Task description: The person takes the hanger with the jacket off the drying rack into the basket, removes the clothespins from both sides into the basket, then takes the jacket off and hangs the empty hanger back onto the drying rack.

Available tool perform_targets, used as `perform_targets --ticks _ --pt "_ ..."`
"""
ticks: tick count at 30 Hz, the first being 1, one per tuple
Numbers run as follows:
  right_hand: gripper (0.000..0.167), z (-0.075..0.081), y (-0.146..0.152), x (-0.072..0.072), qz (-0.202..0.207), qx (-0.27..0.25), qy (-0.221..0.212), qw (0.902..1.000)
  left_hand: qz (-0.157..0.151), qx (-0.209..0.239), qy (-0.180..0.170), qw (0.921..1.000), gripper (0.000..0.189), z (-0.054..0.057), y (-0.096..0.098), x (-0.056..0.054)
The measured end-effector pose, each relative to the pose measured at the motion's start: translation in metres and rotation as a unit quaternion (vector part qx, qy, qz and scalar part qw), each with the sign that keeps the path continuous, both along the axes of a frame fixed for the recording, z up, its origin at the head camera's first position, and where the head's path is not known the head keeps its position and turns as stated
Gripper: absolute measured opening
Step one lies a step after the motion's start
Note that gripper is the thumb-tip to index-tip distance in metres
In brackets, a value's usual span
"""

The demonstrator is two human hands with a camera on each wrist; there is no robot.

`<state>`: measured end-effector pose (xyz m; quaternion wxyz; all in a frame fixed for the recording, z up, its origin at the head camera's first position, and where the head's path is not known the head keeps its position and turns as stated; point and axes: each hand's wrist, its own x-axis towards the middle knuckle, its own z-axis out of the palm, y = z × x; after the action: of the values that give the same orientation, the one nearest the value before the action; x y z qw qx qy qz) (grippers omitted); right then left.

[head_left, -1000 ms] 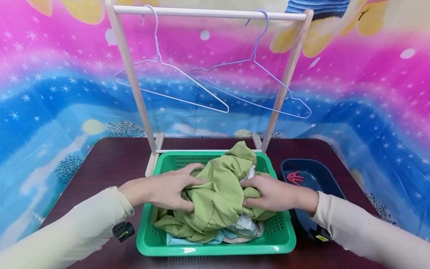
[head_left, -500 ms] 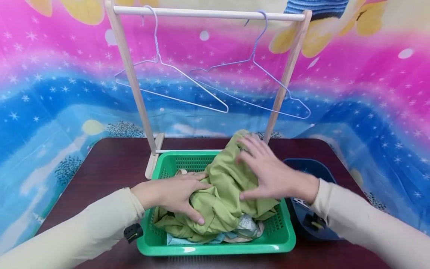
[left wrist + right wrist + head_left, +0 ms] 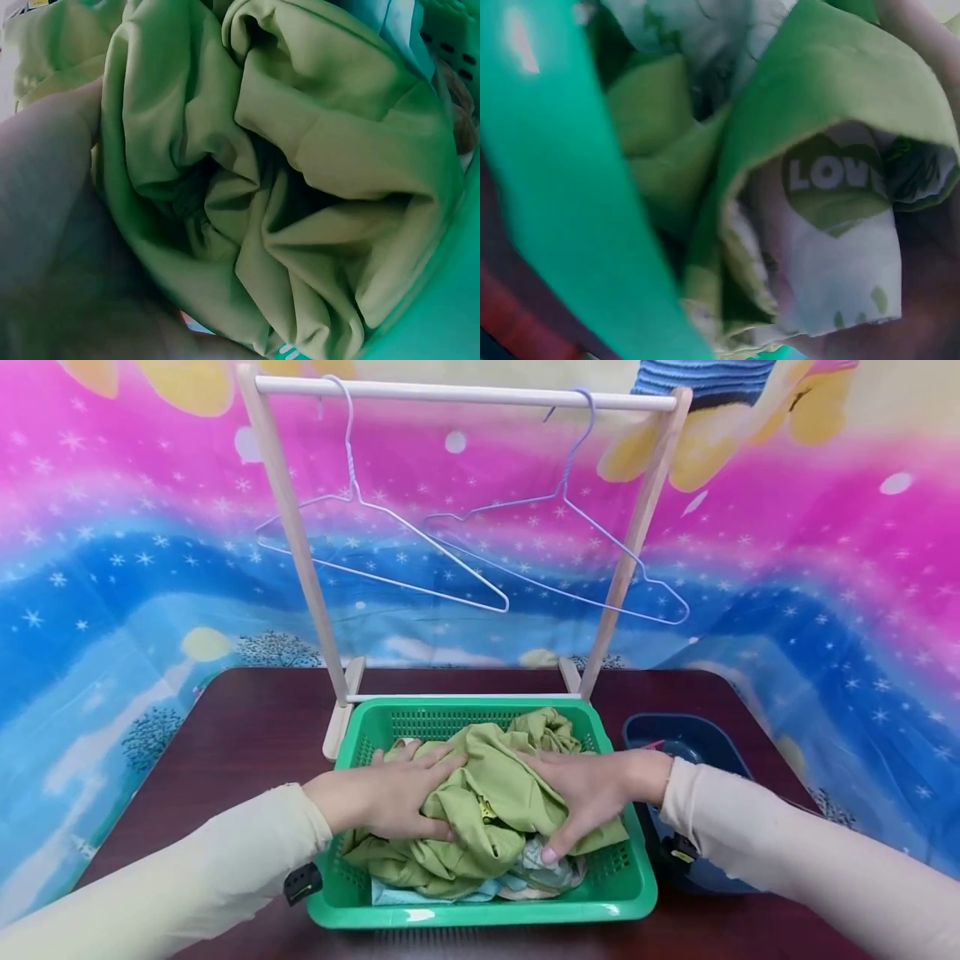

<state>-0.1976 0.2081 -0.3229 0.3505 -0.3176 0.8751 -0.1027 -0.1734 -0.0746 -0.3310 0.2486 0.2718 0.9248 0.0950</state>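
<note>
A crumpled olive-green garment (image 3: pixel 487 777) lies heaped in a green plastic basket (image 3: pixel 480 917). My left hand (image 3: pixel 397 789) rests on its left side with fingers spread. On its right side lies my right hand (image 3: pixel 588 789), fingers extended under or behind a fold and thumb pointing toward the front. A small yellow mark (image 3: pixel 486 810) shows on the garment between the hands. White printed cloth (image 3: pixel 536 868) and light-blue cloth (image 3: pixel 405 893) stick out below it. In the right wrist view, white fabric with a "LOVE" heart print (image 3: pixel 832 187) shows inside a green fold.
Behind the basket stands a wooden rack (image 3: pixel 465 392) with two lilac wire hangers (image 3: pixel 420 589) on its bar. A dark blue tub (image 3: pixel 686 727) sits right of the basket, partly hidden by my right arm. The table (image 3: pixel 255 718) is dark red-brown; a colourful cloth hangs behind.
My right hand lifted off the garment, reached over its raised far part, then came down onto its right side. The far part is now lower. My left hand stayed on the left side.
</note>
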Motion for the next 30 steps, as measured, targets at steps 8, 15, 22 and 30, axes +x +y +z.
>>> perform_targets --ticks 8,15,22,30 --pt "0.122 -0.012 -0.014 0.003 -0.042 0.085 -0.025 0.9952 0.031 -0.067 -0.006 0.9972 0.117 -0.014 0.012 0.0" --pt "0.117 -0.018 -0.029 -0.001 -0.067 0.12 -0.04 0.9897 0.056 -0.114 -0.016 0.9918 0.123 -0.021 0.026 -0.003" --pt "0.118 -0.024 -0.038 0.001 -0.05 0.166 0.009 0.9849 0.058 -0.163 -0.008 0.9849 0.13 -0.021 0.04 -0.004" --pt "0.116 -0.002 -0.029 -0.002 -0.051 0.092 0.055 0.9929 0.027 -0.14 -0.019 0.9896 0.13 -0.014 0.026 -0.015"
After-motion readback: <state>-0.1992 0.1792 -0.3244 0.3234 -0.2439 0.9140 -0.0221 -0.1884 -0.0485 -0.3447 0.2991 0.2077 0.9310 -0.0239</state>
